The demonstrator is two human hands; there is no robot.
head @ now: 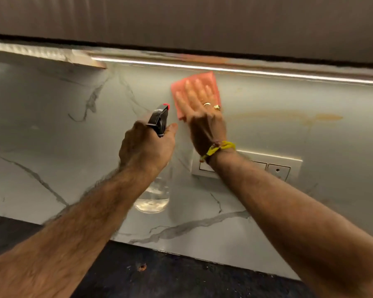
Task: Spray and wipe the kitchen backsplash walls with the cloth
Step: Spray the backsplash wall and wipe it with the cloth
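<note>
Left hand [146,147] comes first from that side, fingers curled tight round the neck of a clear spray bottle [154,190], whose black trigger head with its red tip sticks up above the knuckles and points at the wall [52,125]. The bottle's body hangs below the fist, with a little liquid showing at the bottom. Just to the right of that fist, and slightly higher, the right hand [200,108] lies flat with its fingers spread and straight, pressing a pink cloth [194,87] against the marble-patterned wall close under the light strip [267,73]. The cloth sits beneath the palm and fingers and shows past the fingertips above. Below the right wrist is a white switch plate [274,164], partly hidden by the forearm. Further right of the hand an orange smear [289,117] runs across the wall, not yet wiped as far as I can judge. The main risk is spray or drips reaching the switches, since the nozzle is aimed nearby and runoff would travel down. The cloth could also slip from under the flat palm, as nothing grips it.
</note>
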